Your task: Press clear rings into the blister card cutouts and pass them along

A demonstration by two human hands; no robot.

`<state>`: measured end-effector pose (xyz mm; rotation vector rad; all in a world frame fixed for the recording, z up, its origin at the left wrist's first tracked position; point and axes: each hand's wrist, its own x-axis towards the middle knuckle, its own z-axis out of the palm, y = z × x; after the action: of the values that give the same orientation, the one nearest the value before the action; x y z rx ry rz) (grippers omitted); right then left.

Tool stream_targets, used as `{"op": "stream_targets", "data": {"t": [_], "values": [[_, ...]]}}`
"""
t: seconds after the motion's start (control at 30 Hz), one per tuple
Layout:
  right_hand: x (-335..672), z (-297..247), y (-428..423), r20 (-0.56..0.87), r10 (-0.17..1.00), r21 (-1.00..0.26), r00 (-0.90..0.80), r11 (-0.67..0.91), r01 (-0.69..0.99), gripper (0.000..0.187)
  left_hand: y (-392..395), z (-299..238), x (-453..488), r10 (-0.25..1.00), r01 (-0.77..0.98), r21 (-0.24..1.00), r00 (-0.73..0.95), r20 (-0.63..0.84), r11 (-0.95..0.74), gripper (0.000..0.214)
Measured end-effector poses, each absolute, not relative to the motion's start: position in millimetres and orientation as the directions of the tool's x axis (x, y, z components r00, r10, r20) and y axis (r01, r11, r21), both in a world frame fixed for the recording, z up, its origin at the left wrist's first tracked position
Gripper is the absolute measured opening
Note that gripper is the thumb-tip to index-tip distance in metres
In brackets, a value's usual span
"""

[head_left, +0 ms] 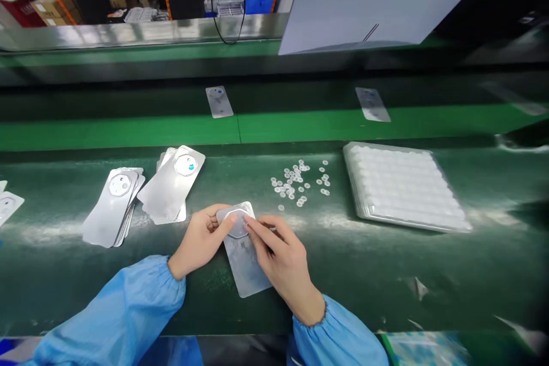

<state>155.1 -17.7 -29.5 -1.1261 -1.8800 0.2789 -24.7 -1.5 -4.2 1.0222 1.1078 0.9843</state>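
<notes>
My green worktop (pixel 326 291) runs across in front of me, and a second green lane beyond it carries two lone sheets (pixel 219 101). On my worktop sit one pile of clear trays (pixel 405 186), two fanned stacks of silver sheets (pixel 112 206) (pixel 171 183), and one more sheet (pixel 8 206) cut off at the left edge. I can't count the trays or the sheets in each stack. Loose white discs (pixel 291 183) lie scattered between the stacks and the trays, about fifty by my rough count.

The held sheet (pixel 244 263) is right in front of me, angled up from the worktop. My left hand (pixel 199 243) is closed on its upper end, thumb on top, and the fingertips of my right hand (pixel 274 246) press on the same end, over a rounded film (pixel 235 223). The sheet should feel light, thin and slippery. I'd take it by its bare edges, because the film could crease.
</notes>
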Motion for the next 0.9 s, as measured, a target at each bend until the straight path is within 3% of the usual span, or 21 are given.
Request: {"op": "stream_targets", "data": {"t": [0.23,0.37,0.5,0.57,0.6,0.67,0.73,0.83,0.9], "values": [[160,-25,-21,0.593,0.759,-0.465,-0.268,0.595,0.656,0.042,-5,-7,-24,0.961,-0.09,0.967,0.168,-0.22,0.237,0.036],[160,-19,-22,0.572,0.766,-0.479,-0.292,0.602,0.639,0.037,-6,-8,-24,0.958,-0.076,0.966,0.174,-0.23,0.246,0.034],[158,-15,-19,0.491,0.85,-0.676,-0.189,0.509,0.532,0.021,-7,-7,-24,0.956,-0.069,0.966,0.177,-0.234,0.249,0.036],[157,-14,-18,0.354,0.934,-0.845,-0.053,0.344,0.409,0.007,-6,-6,-24,0.955,-0.088,0.964,0.183,-0.233,0.251,0.038],[157,-14,-17,0.252,0.968,-0.915,-0.003,0.239,0.326,0.009,-6,-6,-25,0.955,-0.101,0.963,0.188,-0.229,0.251,0.039],[157,-15,-16,0.043,0.999,-0.984,-0.024,0.047,0.171,0.02,-5,-6,-26,0.956,-0.125,0.961,0.195,-0.221,0.248,0.038],[159,-14,-17,-0.026,0.991,-0.993,-0.134,-0.011,0.116,0.02,-4,-6,-27,0.954,-0.149,0.958,0.215,-0.211,0.245,0.035],[164,-3,-17,0.238,0.959,-0.946,-0.153,0.265,0.186,0.004,-2,-4,-33,0.953,-0.185,0.968,0.282,-0.113,0.17,0.027],[171,11,-17,0.485,0.853,-0.816,-0.194,0.521,0.251,0.013,-2,1,-38,0.949,-0.187,0.982,0.308,0.06,-0.002,0.019]]}}
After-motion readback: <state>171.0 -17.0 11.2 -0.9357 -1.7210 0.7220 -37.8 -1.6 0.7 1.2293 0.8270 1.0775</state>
